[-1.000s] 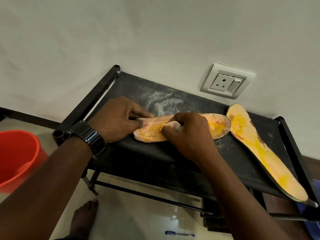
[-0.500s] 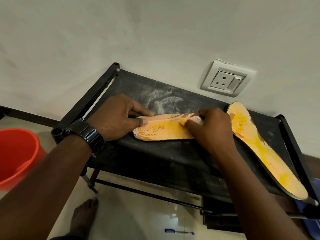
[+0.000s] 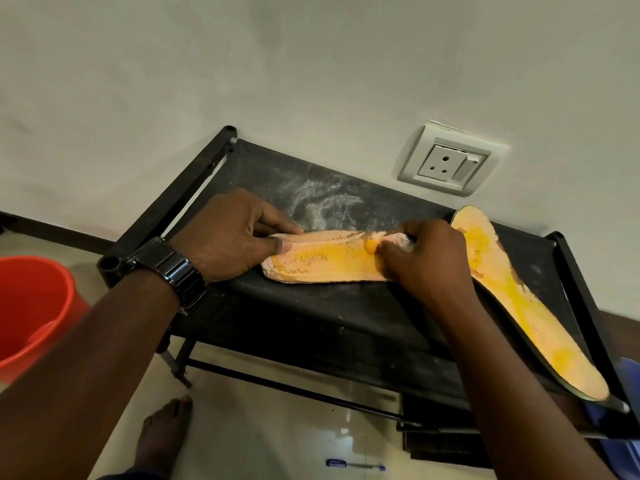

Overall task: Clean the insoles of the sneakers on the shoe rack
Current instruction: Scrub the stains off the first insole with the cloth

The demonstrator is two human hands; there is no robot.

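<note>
Insole [image 3: 325, 263] lies on rack [image 3: 311, 327] top, long axis left-right across you. Your right hand [image 3: 427, 263] sits on its right end, fingers curled tight, pinching small pale wad [image 3: 403, 240] against surface; what wad is, cannot tell. Rest of insole runs left from those fingers. Your left hand [image 3: 228, 233] holds other end, thumb and curled fingers pinching it steady. Second insole [image 3: 519, 303] lies just right.

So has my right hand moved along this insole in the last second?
Yes. The right hand, gripping a whitish wad, has slid rightward along the held insole, from its middle to the end nearest the second insole.
</note>
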